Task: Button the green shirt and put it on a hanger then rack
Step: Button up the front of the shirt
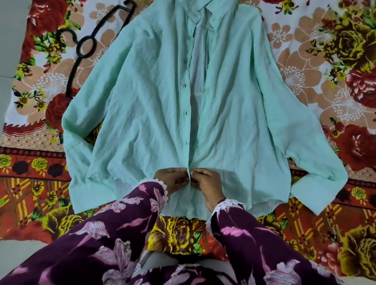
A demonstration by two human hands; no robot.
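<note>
Centrally, a pale mint-green long-sleeved cotton shirt [154,111] lies flat, front up, on a red, yellow and peach floral bedsheet [344,88] spread over the floor, its sleeves splayed to either side. Its front stands open from the collar down to about mid-length, with small dark buttonholes visible along one edge. Near the hem, the left hand [171,180] and right hand [207,183] meet at the placket, each pinching one edge of the shirt front; the button itself is probably hidden beneath the fingertips. A black curved plastic hanger [84,47] rests on the sheet just beside the shirt's shoulder, partly tucked beneath the sleeve.
</note>
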